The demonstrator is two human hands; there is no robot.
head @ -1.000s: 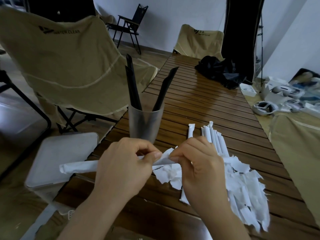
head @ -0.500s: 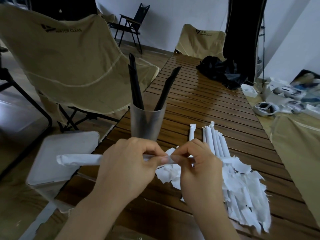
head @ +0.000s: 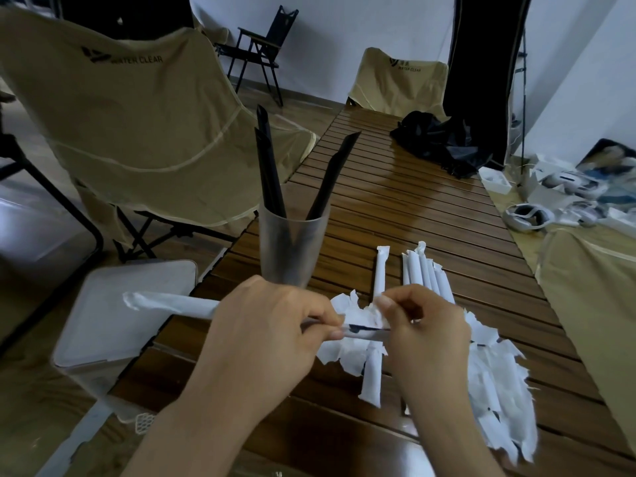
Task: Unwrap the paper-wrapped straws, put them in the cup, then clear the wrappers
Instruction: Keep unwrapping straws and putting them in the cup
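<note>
**Mid-peel: wrapper split, straw core showing**

While the left hand (head: 261, 339) grips the wrapped straw (head: 172, 302) crosswise over the near edge of the table (head: 395, 208), fingers curled round it, the right hand (head: 423, 325) pinches the torn paper flap (head: 361, 316) between thumb and forefinger. A dark sliver of straw shows in the split between the two hands; blurry there, so how far the tear runs is a guess.

To do this well: hold the left grip firm on the still-wrapped part and pull the flap along the straw's length, not across, so the paper comes off in one strip.

Cup (head: 292, 249) stands just beyond the hands with three black straws (head: 272, 173) in it. Wrapped straws (head: 421, 273) lie right of it, wrapper scraps (head: 499, 390) heaped near right.

Versus half a second back: the paper was closed where the fingertips met; now it's open with black showing. The right hand has lifted the flap up and away. Cup and pile look unchanged.
</note>
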